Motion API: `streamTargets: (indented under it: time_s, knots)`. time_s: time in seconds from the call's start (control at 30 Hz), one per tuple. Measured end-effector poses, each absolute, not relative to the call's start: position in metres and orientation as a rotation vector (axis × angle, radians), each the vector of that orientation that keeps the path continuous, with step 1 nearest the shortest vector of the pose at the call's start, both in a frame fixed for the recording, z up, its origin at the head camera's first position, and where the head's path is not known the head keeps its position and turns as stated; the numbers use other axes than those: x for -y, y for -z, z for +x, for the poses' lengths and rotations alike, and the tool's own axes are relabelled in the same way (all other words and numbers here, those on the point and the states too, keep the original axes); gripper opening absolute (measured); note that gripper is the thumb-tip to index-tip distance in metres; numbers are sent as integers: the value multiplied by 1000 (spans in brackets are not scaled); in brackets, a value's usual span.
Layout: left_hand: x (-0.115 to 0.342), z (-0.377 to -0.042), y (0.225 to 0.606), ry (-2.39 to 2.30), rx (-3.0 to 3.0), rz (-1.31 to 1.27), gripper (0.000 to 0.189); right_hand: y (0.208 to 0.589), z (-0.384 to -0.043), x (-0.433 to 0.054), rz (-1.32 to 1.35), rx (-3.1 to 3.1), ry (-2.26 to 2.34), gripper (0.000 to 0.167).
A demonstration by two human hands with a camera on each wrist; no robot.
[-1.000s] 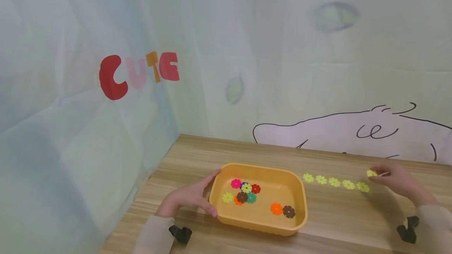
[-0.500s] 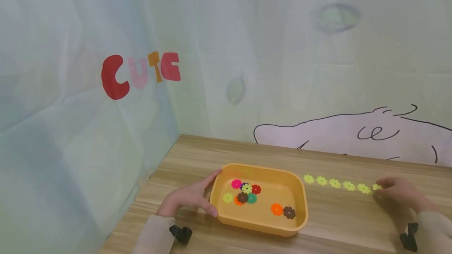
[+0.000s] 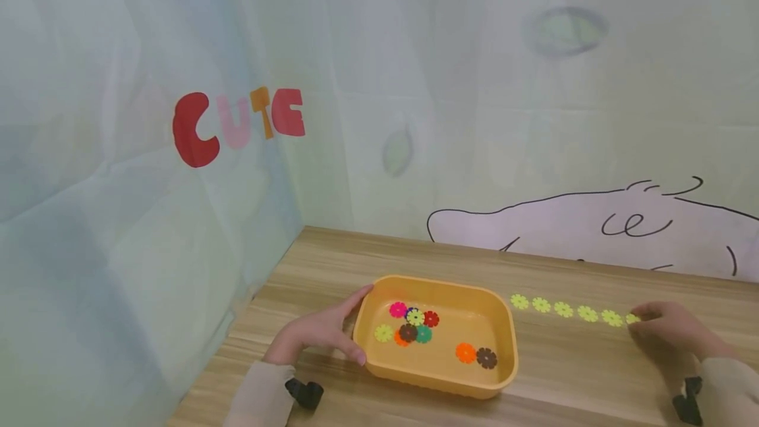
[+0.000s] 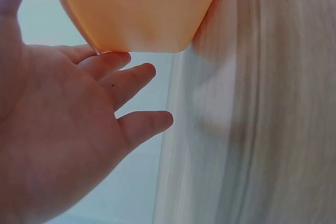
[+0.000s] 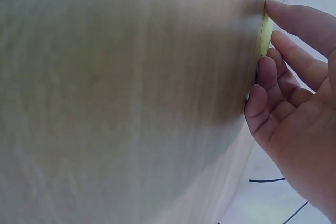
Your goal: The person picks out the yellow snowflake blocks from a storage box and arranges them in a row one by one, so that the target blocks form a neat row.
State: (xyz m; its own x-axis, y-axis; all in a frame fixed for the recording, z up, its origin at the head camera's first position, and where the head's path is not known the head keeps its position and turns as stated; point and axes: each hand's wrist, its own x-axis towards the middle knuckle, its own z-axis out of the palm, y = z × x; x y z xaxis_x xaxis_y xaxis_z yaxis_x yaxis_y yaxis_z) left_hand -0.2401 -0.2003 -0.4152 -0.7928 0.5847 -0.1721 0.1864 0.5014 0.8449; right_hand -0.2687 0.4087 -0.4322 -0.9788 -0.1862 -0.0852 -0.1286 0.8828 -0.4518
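Note:
My left hand (image 3: 320,335) rests on the left end of an orange-yellow plastic tray (image 3: 435,379), thumb at the near corner and forefinger at the far one. In the left wrist view its fingers lie loosely extended beside the tray wall (image 4: 142,19). My right hand (image 3: 676,329) pinches a yellow flower-shaped snowflake disc (image 3: 632,319) low over the table, at the right end of a row of matching yellow discs (image 3: 559,309). In the right wrist view, thumb and forefinger lie at the edges of this disc (image 5: 266,38); the other fingers curl against the tabletop.
Several snowflake discs lie in the tray, among them a pink one (image 3: 398,310), a teal one (image 3: 423,335), an orange one (image 3: 465,353) and a brown one (image 3: 487,358). Cloth walls (image 3: 356,170) border the wooden table (image 3: 332,252) at the left and back.
My right hand has lowered the yellow disc to the table at the right end of the row. The left hand and tray have kept their places.

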Motion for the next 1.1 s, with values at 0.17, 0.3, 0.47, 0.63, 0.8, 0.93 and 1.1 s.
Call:
streamTargets:
  time_s: [0.17,0.3,0.47,0.63,0.8,0.93,1.1]
  knots:
    - [200,-240,415,-1227,-2304,634,127,431,-271,-410,-247,-2943,672,45]
    - [200,-240,415,-1220,-2309,622,127,421,-276,-407,-249,-2954,659,51]
    - [200,-240,415,-1216,-2314,626,126,392,-279,-385,-293,-2977,728,54]
    - [199,-240,415,-1218,-2318,630,126,359,-285,-346,-391,-3044,743,50]
    - [200,-240,415,-1212,-2321,631,126,334,-292,-308,-492,-3056,739,50]
    - [200,-240,415,-1205,-2324,637,126,321,-292,-279,-578,-3047,796,49]
    - [200,-240,415,-1195,-2331,627,125,313,-293,-245,-714,-3015,898,45]
